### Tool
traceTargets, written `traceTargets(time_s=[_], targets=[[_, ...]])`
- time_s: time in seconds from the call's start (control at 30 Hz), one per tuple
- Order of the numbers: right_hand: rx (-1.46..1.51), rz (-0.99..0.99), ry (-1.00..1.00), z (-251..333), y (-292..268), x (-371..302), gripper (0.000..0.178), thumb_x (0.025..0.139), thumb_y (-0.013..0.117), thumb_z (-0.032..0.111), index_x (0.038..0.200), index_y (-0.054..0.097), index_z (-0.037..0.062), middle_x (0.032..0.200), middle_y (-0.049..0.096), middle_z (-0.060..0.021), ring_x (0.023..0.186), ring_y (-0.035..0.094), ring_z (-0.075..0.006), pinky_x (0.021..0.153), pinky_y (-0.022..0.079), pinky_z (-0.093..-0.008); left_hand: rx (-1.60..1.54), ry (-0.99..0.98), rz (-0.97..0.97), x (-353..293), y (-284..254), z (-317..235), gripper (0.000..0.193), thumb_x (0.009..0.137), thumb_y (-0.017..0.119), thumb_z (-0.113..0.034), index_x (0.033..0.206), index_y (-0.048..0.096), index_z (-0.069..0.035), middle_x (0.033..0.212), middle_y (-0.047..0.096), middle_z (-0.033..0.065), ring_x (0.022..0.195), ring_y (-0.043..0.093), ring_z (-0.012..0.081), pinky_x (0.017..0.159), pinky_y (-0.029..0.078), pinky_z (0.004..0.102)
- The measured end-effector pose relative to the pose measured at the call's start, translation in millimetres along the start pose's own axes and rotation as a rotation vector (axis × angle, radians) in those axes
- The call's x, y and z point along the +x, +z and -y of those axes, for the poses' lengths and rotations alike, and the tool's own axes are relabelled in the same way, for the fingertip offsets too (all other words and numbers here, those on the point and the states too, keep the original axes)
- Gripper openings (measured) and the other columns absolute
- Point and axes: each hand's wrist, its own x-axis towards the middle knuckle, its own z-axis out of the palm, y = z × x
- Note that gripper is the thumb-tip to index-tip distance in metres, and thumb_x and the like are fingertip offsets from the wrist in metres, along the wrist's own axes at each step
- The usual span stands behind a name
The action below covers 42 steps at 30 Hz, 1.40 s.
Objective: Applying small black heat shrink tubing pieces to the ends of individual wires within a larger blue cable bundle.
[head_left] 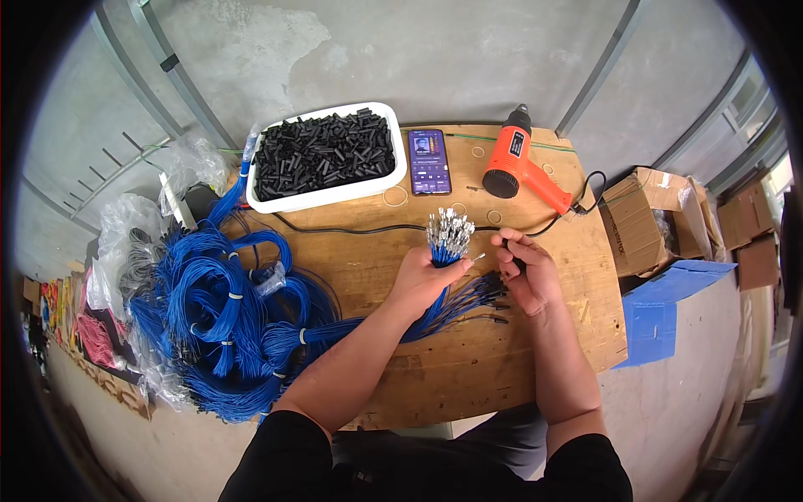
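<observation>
My left hand is closed round a bundle of blue wires. Their silver crimp terminals point up above the fist. One terminal sticks out to the right from beside my left thumb. My right hand is just right of the bundle, its fingers curled in a pinch. A small black tube shows at its fingertips, and more dark pieces seem to lie in the palm, partly hidden. Below the hands, several wires with black sleeved ends fan out over the wooden table.
Tied coils of blue wire fill the table's left side. Behind stands a white tub of short black tubes, with a phone and an orange heat gun to its right. A black cord crosses the table. Cardboard boxes stand beyond the right edge.
</observation>
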Motion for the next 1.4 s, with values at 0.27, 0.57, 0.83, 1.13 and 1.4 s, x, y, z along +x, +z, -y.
traceTargets(time_s=[0.27,0.57,0.83,1.13,1.4], targets=[[-0.084,0.041,-0.02,0.6,-0.6,-4.2,0.017,0.099,0.049,0.002,0.113,0.058,-0.0002,0.1,0.067,-0.0144,0.062,0.047,-0.0092,0.047,0.034,-0.0189,-0.046,0.019,0.004,1.9,-0.5,4.0,0.01,0.088,0.073,-0.01,0.087,0.067,-0.002,0.074,0.061,-0.0005,0.067,0.055,0.0074,0.059,0.041,0.0243],[-0.061,0.052,0.017,0.6,9.5,-5.9,0.013,0.1,0.052,0.008,0.106,0.06,-0.0012,0.096,0.066,-0.0116,0.064,0.047,-0.0089,0.048,0.035,-0.0187,-0.049,0.02,0.019,5.1,-4.1,6.5,0.009,0.089,0.071,-0.009,0.088,0.066,-0.001,0.076,0.062,-0.0001,0.067,0.055,0.0085,0.061,0.042,0.0247],[-0.1,0.105,0.059,0.1,2.0,-8.1,0.016,0.099,0.056,0.009,0.106,0.063,-0.0031,0.091,0.064,-0.0081,0.067,0.048,-0.0084,0.052,0.035,-0.0182,-0.056,0.013,0.012,4.0,-3.1,6.5,0.011,0.088,0.073,-0.01,0.09,0.067,-0.001,0.076,0.062,0.0,0.067,0.056,0.0085,0.061,0.043,0.0242],[-0.263,0.049,-0.044,-4.8,3.3,-7.9,0.012,0.089,0.068,-0.002,0.102,0.067,-0.0011,0.088,0.067,-0.0072,0.063,0.048,-0.0049,0.049,0.033,-0.0171,-0.06,0.023,-0.009,6.4,-2.2,7.6,0.014,0.088,0.073,-0.014,0.082,0.067,-0.002,0.069,0.06,-0.0016,0.061,0.052,0.0058,0.055,0.038,0.0243],[-0.366,-0.016,-0.098,-9.8,6.9,-10.2,0.012,0.088,0.071,-0.001,0.1,0.069,0.0005,0.08,0.066,-0.0014,0.057,0.044,-0.0017,0.048,0.03,-0.0167,-0.056,0.026,-0.008,5.3,-2.5,7.9,0.015,0.088,0.073,-0.014,0.082,0.068,-0.002,0.069,0.06,-0.0014,0.061,0.052,0.0056,0.055,0.037,0.0238]])
